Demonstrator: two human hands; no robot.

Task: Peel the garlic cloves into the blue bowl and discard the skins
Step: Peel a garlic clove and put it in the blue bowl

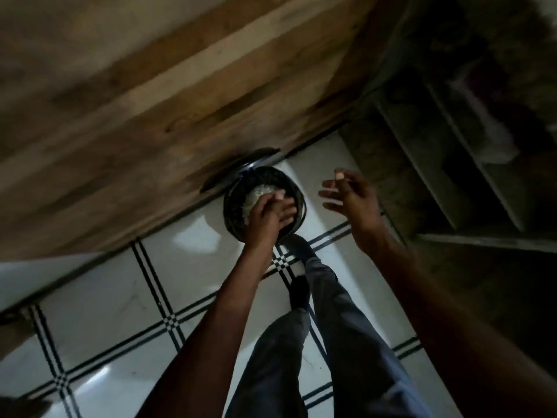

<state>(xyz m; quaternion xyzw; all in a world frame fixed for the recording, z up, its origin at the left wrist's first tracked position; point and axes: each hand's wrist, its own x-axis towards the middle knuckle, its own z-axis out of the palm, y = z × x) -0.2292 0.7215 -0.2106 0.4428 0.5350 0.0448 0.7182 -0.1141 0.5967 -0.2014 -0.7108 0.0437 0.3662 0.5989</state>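
A black pedal bin (297, 188) stands on the tiled floor against a wooden cabinet, its lid (241, 168) raised. Pale garlic skins (259, 194) show inside it, just beyond my fingers. My left hand (271, 214) hovers over the bin's mouth with its fingers stretched out; I cannot tell whether the skins touch it. My right hand (349, 197) is in the air to the right of the bin, fingers spread and holding nothing. No blue bowl or garlic cloves are in view.
My foot (298, 247) in a dark shoe presses at the bin's base. The wooden cabinet front (150, 101) rises behind the bin. Dark open shelves (452, 164) stand to the right. The floor (120, 297) is white tile with black lines.
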